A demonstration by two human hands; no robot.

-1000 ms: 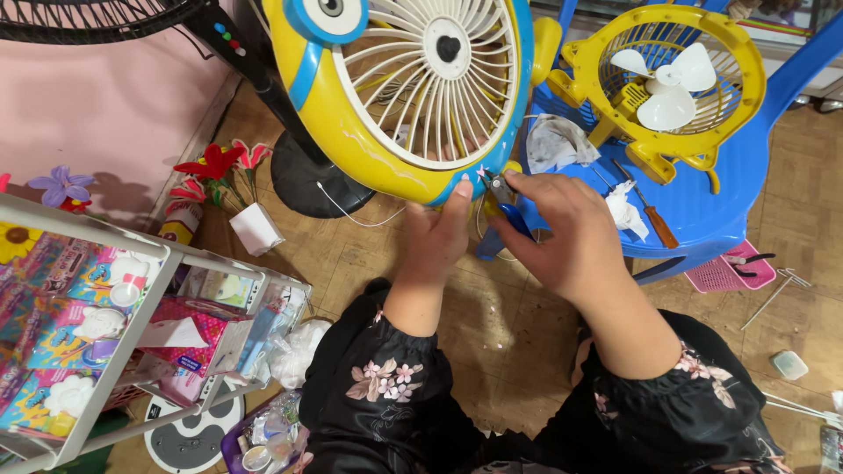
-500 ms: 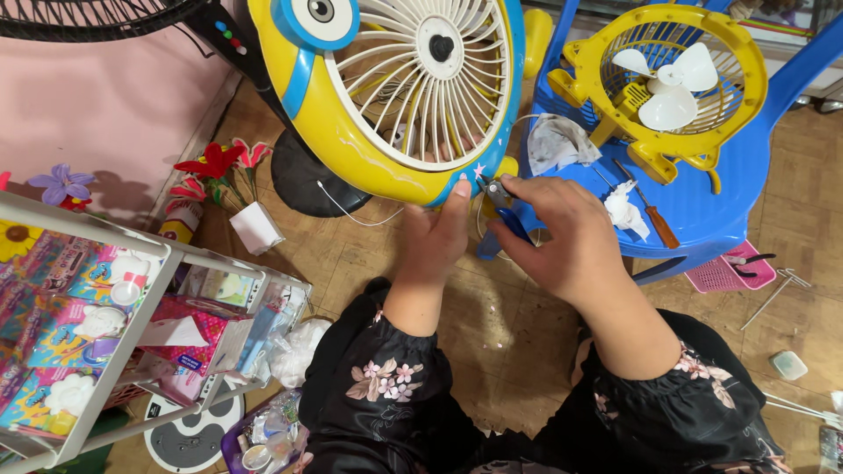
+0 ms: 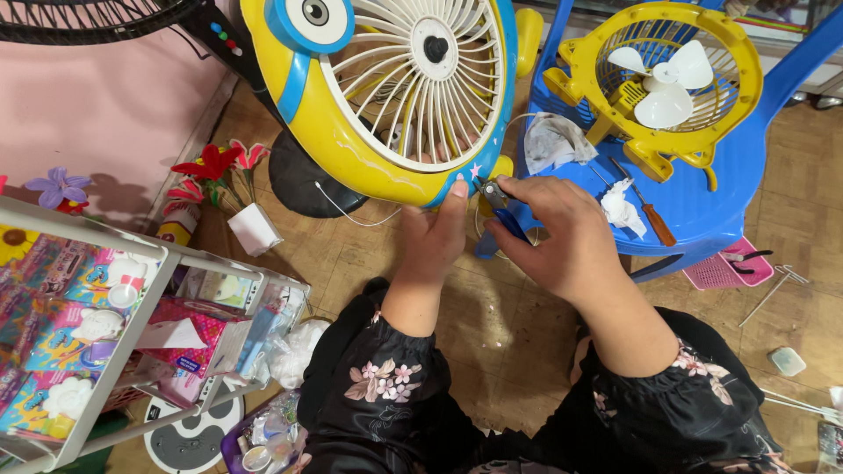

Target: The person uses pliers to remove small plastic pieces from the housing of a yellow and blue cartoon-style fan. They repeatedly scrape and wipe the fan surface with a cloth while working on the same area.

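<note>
The yellow fan (image 3: 386, 96), with its white grille and blue rim, stands tilted on the wooden floor (image 3: 492, 325), its lower edge just above the two hands; the left hand (image 3: 432, 237) presses flat against that lower edge, fingers straight and closed on nothing, fingertips touching the blue rim; the right hand (image 3: 558, 233), just right of the fan's lower edge, is curled tight around blue-handled pliers (image 3: 502, 211), whose metal tip meets the fan's rim beside the left fingertips; right of the fan stands a blue chair (image 3: 702, 202); on its seat lie a smaller yellow fan housing (image 3: 667, 75) with white blades, a grey rag (image 3: 553, 140), a crumpled white cloth (image 3: 620, 209) and a screwdriver (image 3: 650, 218) with a brown handle; behind the fan's lower left sits a black round fan base (image 3: 303, 180); left of the fan are red artificial flowers (image 3: 211, 167) in a white pot, and lower left of it a white wire rack (image 3: 132, 325) filled with colourful boxes.
</note>
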